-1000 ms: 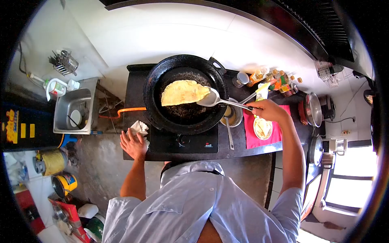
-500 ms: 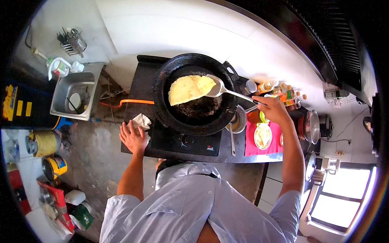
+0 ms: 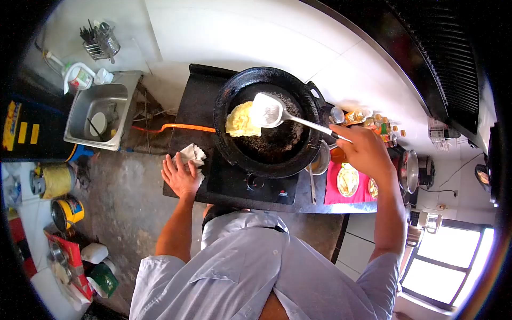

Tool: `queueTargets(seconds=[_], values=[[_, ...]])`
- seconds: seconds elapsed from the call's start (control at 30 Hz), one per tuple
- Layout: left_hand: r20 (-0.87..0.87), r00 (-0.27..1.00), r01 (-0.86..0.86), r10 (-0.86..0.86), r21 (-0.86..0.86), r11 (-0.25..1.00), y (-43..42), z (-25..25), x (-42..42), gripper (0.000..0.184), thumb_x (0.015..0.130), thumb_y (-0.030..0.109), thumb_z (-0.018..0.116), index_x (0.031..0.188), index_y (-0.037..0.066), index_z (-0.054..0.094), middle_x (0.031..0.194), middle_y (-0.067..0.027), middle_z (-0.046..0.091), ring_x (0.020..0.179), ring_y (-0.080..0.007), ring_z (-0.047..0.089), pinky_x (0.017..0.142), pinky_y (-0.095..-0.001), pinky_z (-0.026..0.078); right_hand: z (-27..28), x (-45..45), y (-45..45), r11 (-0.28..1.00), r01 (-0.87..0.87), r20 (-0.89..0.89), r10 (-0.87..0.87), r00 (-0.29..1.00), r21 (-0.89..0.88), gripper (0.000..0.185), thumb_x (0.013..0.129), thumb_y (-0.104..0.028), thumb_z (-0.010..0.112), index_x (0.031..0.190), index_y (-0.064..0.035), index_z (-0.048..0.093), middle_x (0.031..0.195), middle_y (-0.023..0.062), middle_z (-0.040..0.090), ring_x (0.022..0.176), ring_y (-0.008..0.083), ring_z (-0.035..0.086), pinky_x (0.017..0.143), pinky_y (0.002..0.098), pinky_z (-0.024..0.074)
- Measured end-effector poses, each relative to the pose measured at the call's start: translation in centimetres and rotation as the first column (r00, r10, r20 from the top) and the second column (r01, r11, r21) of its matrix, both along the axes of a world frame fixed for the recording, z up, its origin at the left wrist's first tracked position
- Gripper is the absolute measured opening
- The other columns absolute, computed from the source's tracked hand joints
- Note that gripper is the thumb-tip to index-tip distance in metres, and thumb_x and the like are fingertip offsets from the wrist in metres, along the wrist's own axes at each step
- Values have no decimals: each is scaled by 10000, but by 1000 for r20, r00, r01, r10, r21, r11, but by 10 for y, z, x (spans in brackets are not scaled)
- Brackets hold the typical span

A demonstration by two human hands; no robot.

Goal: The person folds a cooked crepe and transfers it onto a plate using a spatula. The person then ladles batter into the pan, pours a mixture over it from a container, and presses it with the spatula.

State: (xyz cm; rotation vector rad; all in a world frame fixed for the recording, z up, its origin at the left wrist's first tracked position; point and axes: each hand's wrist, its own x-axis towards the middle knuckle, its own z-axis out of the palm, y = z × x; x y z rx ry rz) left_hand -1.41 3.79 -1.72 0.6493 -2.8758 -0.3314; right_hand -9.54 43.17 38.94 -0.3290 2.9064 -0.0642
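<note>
My right hand (image 3: 364, 151) is closed around the handle of a metal spatula (image 3: 269, 112), reaching in over a black wok (image 3: 229, 149) from the right. The spatula's broad blade overlaps the right side of a yellow omelette (image 3: 242, 121) and hides part of it. The omelette looks folded and lies in the left half of the wok, which stands on a black stove (image 3: 224, 184). Fingers spread, my left hand (image 3: 180, 176) lies flat at the counter's left edge, against a crumpled white cloth or paper (image 3: 193, 154) partly under it.
An orange gas hose (image 3: 186, 126) runs left of the wok. Beside it on the right are a small pan (image 3: 321, 161), a red cloth (image 3: 334, 186) with a plate of food (image 3: 348, 180), and several bottles (image 3: 381, 125). A steel sink (image 3: 112, 96) stands far left.
The spatula blade has moved left across the wok and turned over. The omelette, wide and half-moon shaped before, is now a smaller folded piece. My left hand stays on the white cloth or paper.
</note>
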Motion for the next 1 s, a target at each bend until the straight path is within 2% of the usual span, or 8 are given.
queueTargets(seconds=[0.1,0.13,0.27,0.37,0.6,0.7,0.83,1.0], values=[[-14,1000,7,-7,15,1000,1,7,0,586,1020,474,532,1528,183,512,1639,-175,397,1549,-364,306,1267,-545,182,1,23,18,973,202,163,-183,970,-115,372,979,-136,693,1349,-103,700,870,186,717,683,214,633,677,356,506],[-19,1000,11,-11,22,1000,1,9,0,587,1020,473,532,1529,181,511,1640,-176,397,1549,-364,307,1267,-546,180,-3,29,24,956,276,240,-247,939,-96,366,964,-170,699,1325,-108,703,1005,233,744,822,289,745,752,364,561],[-28,1000,15,-15,14,1000,0,7,-2,583,1014,465,538,1519,174,524,1633,-183,402,1538,-376,320,1263,-549,187,-38,58,45,913,348,364,-256,896,-215,356,977,-157,687,1329,-111,702,886,200,725,759,204,700,747,348,548],[-53,998,25,-25,-13,1000,0,4,-1,574,1000,452,554,1499,167,548,1614,-194,421,1515,-398,347,1252,-557,212,-64,61,33,885,416,399,-312,862,-208,373,977,-158,687,1348,-120,691,866,190,718,759,212,699,741,349,541],[-65,997,45,-47,-24,999,1,5,0,583,1003,453,552,1499,147,533,1607,-213,418,1496,-416,359,1235,-566,235,-160,55,-31,746,390,233,-313,921,-540,365,996,-163,690,1357,-107,685,958,193,762,857,200,747,787,330,554],[-49,998,46,-47,-22,999,-1,1,0,587,1013,460,541,1512,152,527,1619,-204,407,1511,-402,337,1243,-560,217,-172,62,-42,674,403,234,-332,914,-619,368,996,-147,691,1361,-97,685,986,185,775,886,203,755,805,316,560],[3,999,41,-41,-3,999,0,1,1,595,1035,475,516,1538,157,516,1640,-184,391,1545,-376,288,1263,-544,177,-176,83,-40,600,458,279,-371,886,-655,368,998,-136,692,1363,-87,686,908,141,757,778,130,676,741,291,537],[-14,998,58,-58,-27,998,-1,-3,2,607,1035,481,518,1544,151,510,1654,-186,373,1550,-376,283,1260,-544,180,-166,116,-31,466,475,275,-433,858,-747,387,1022,-119,668,1403,-53,655,810,22,646,745,77,581,692,274,503]])
